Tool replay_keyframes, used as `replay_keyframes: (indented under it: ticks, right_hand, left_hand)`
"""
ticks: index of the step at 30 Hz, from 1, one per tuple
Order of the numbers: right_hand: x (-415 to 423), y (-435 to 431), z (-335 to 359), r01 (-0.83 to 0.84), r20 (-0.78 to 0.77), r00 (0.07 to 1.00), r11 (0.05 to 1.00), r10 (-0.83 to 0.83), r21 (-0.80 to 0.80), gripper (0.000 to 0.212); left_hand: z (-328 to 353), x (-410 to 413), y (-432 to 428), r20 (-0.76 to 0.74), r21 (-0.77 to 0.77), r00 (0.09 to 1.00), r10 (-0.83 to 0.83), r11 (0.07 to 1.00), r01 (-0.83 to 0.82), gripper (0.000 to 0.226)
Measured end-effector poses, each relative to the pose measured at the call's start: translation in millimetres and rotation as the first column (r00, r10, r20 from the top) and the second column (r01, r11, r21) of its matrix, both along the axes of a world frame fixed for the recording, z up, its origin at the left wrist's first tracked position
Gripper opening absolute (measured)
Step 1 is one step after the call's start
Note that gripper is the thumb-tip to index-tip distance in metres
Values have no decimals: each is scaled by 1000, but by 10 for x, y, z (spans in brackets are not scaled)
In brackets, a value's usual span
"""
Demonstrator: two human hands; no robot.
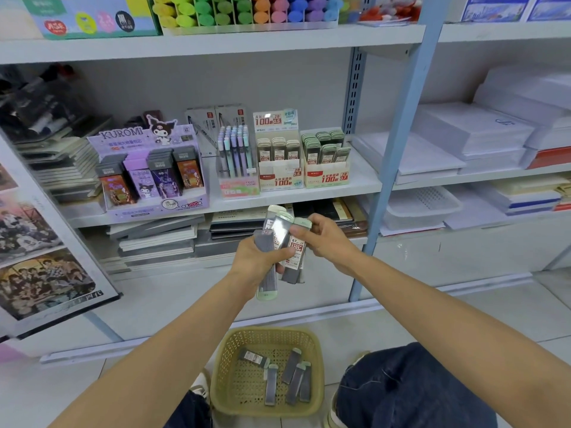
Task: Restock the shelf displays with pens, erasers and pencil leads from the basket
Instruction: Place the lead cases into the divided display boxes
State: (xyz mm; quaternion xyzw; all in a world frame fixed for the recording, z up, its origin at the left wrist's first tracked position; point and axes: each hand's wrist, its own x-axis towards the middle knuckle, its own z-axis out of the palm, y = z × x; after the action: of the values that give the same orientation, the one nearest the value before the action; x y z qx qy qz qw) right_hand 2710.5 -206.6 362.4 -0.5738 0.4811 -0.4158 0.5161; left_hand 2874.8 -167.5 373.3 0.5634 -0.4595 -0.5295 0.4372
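Your left hand point(258, 257) grips flat grey plastic pencil-lead cases point(267, 279) with pale green caps; your right hand point(329, 239) pinches one's top. Fingers hide their count.

Grey lead cases point(279, 242) held fanned; five more in basket point(230, 350).

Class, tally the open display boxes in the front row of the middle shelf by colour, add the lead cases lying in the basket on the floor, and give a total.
Purple display box: 1
Pink display box: 1
Cream display boxes: 2
Lead cases in the basket: 5
Total: 9
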Motion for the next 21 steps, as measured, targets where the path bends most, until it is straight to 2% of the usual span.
replay_keyframes:
  ticks: [4,7,9,15,19,21]
  right_hand:
    - [-90,-49,125,-88,14,996,996,88,-20,22]
    - [-228,-152,267,-197,-67,979,978,192,-69,20]
    - [-340,-262,365,-204,-108,975,975,195,-87,20]
    - [-754,-760,698,53,-89,993,966,-77,-254,10]
    - [-992,-1147,888,223,-120,948,884,-295,-411,14]
    - [-1084,-1341,919,250,-166,917,848,-362,-468,7]
  left_hand:
    - [90,-41,-129,42,-11,999,-15,1000,16,19]
    - [180,-81,-252,61,-29,997,-41,999,43,20]
    - [260,-126,-354,24,-43,996,-81,996,82,18]
    - [453,-249,-844,-27,8,996,-80,997,80,21]
    - [458,-283,-1197,-34,3,995,-98,995,98,19]
    - [440,-301,-1345,-20,-17,993,-114,993,114,16]
